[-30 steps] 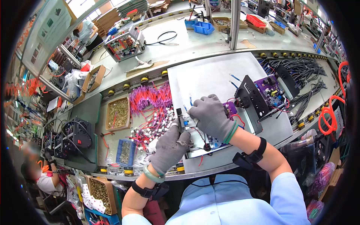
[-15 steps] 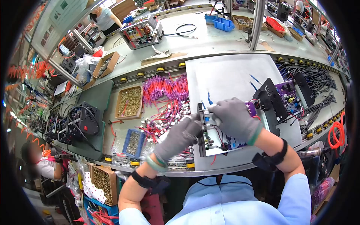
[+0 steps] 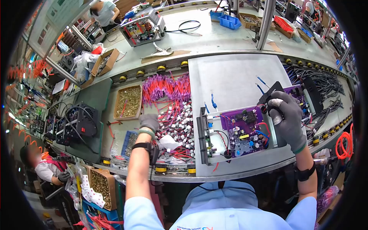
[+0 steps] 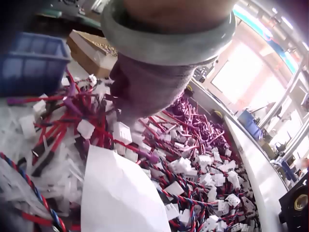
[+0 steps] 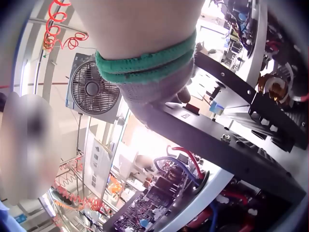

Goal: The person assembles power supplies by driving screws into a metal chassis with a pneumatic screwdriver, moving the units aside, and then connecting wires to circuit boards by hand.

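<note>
My gloved left hand (image 3: 148, 122) is over the left side of a pile of red and purple wire leads with white connectors (image 3: 180, 126). In the left wrist view its fingers are mostly hidden among the leads, beside a white sheet (image 4: 118, 193); what it holds I cannot tell. My gloved right hand (image 3: 286, 120) grips the upright black panel (image 5: 212, 140) at the right end of an open metal chassis. Inside that chassis lies a purple circuit board (image 3: 243, 134). Another black end panel (image 3: 202, 138) stands at its left side.
A box of brass-coloured fasteners (image 3: 128, 102) and a blue bin (image 3: 129, 145) stand left of the leads. A second chassis with a black panel (image 3: 313, 94) and dark cables (image 3: 329, 80) lie to the right. A metal post (image 3: 265, 25) rises behind.
My left hand has left the chassis's left end and moved left to the wire pile. My right hand has gone from above the circuit board to the black panel on the right.
</note>
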`<action>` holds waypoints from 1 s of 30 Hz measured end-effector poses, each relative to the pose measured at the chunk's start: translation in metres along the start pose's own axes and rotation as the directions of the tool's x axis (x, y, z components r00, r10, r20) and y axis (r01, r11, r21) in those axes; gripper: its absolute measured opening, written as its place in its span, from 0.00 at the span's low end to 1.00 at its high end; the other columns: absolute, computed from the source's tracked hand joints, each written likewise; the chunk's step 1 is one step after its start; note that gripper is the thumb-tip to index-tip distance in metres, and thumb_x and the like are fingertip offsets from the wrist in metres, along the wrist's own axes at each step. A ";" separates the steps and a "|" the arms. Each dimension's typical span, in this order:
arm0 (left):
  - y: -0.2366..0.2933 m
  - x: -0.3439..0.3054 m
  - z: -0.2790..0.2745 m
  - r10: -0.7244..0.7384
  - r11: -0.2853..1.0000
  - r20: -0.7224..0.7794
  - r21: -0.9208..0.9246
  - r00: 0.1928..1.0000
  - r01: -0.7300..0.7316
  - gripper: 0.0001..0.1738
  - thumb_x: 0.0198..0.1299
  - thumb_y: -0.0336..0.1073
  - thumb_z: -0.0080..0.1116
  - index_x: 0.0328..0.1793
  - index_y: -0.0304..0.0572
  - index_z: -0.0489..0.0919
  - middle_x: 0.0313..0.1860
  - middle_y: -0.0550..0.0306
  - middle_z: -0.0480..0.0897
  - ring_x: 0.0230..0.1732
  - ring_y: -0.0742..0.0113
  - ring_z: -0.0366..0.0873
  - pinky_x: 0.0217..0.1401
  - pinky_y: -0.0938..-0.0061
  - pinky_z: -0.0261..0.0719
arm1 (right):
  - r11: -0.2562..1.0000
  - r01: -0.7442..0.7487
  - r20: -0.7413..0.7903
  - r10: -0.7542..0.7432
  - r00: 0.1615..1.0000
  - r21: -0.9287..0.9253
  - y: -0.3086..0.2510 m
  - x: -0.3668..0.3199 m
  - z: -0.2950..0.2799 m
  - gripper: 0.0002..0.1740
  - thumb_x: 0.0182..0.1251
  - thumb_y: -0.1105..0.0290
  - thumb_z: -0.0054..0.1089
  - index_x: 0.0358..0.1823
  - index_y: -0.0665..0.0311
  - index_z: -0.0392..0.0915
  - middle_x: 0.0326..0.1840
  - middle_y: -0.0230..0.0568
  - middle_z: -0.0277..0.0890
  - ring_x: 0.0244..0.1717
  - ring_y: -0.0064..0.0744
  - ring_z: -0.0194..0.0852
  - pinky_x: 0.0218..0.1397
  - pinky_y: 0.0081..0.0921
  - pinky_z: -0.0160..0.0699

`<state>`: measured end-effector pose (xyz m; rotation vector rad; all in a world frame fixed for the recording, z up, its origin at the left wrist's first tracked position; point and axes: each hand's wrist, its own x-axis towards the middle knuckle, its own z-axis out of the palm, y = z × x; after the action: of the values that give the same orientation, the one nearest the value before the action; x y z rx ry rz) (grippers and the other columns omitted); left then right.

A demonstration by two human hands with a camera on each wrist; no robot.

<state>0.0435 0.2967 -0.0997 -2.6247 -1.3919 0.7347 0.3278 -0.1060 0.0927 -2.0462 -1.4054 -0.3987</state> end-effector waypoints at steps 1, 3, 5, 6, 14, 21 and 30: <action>-0.009 -0.008 -0.014 0.013 1.000 -0.007 0.009 1.000 -0.013 0.16 0.61 0.39 0.57 0.53 0.54 0.86 0.54 0.51 0.87 0.56 0.52 0.85 0.57 0.57 0.81 | 1.000 0.002 0.006 -0.002 1.000 -0.001 0.000 0.000 0.000 0.11 0.50 0.73 0.66 0.37 0.64 0.84 0.50 0.40 0.83 0.49 0.42 0.81 0.59 0.37 0.69; -0.034 -0.032 -0.044 0.047 0.997 -0.039 -0.067 0.998 -0.050 0.13 0.61 0.40 0.56 0.49 0.53 0.87 0.49 0.52 0.88 0.53 0.52 0.86 0.54 0.57 0.83 | 1.000 0.004 -0.006 -0.004 1.000 0.002 -0.002 0.000 0.000 0.10 0.51 0.73 0.66 0.37 0.64 0.84 0.49 0.40 0.83 0.48 0.43 0.81 0.58 0.37 0.69; -0.060 -0.056 -0.072 0.050 0.986 -0.074 -0.158 0.996 -0.062 0.13 0.60 0.41 0.57 0.46 0.53 0.87 0.46 0.52 0.88 0.51 0.50 0.86 0.52 0.57 0.83 | 1.000 0.002 0.006 -0.002 1.000 0.015 -0.001 0.000 0.000 0.10 0.51 0.73 0.66 0.37 0.64 0.84 0.49 0.41 0.83 0.48 0.43 0.81 0.58 0.37 0.70; -0.072 -0.064 -0.084 -0.008 0.905 0.043 -0.425 0.999 0.025 0.12 0.60 0.40 0.57 0.46 0.52 0.88 0.46 0.50 0.88 0.51 0.49 0.86 0.52 0.57 0.83 | 1.000 -0.011 0.012 0.011 1.000 0.022 -0.001 0.000 0.000 0.11 0.51 0.73 0.66 0.38 0.64 0.84 0.49 0.41 0.83 0.48 0.44 0.81 0.57 0.38 0.71; -0.059 -0.127 -0.139 -0.107 0.837 -0.526 -0.505 0.844 -0.209 0.10 0.70 0.38 0.54 0.46 0.44 0.83 0.39 0.43 0.84 0.42 0.45 0.83 0.46 0.58 0.79 | 0.987 0.160 -0.085 -0.158 0.984 0.008 -0.030 0.013 -0.019 0.15 0.53 0.72 0.68 0.44 0.62 0.84 0.52 0.43 0.83 0.49 0.48 0.81 0.55 0.39 0.75; -0.016 -0.113 -0.144 -0.096 0.309 -0.788 -0.605 0.609 -0.734 0.13 0.76 0.39 0.52 0.48 0.39 0.84 0.32 0.60 0.84 0.33 0.68 0.81 0.38 0.75 0.78 | 0.938 0.316 -0.022 -0.316 0.948 0.140 -0.070 0.015 -0.017 0.15 0.51 0.73 0.70 0.43 0.61 0.84 0.51 0.42 0.84 0.49 0.46 0.82 0.54 0.40 0.78; 0.121 -0.276 -0.232 0.496 -0.277 -0.465 -0.885 0.734 -0.374 0.14 0.77 0.40 0.50 0.56 0.41 0.81 0.28 0.70 0.78 0.23 0.85 0.69 0.25 0.86 0.68 | 0.483 -0.224 0.272 -0.029 0.962 0.847 -0.089 0.030 -0.019 0.19 0.75 0.63 0.59 0.56 0.71 0.81 0.41 0.41 0.82 0.39 0.22 0.79 0.45 0.26 0.80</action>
<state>0.1094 0.0403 0.1731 -4.5131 -0.8712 -0.8316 0.2595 -0.0748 0.1522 -1.2837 -1.2156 0.5921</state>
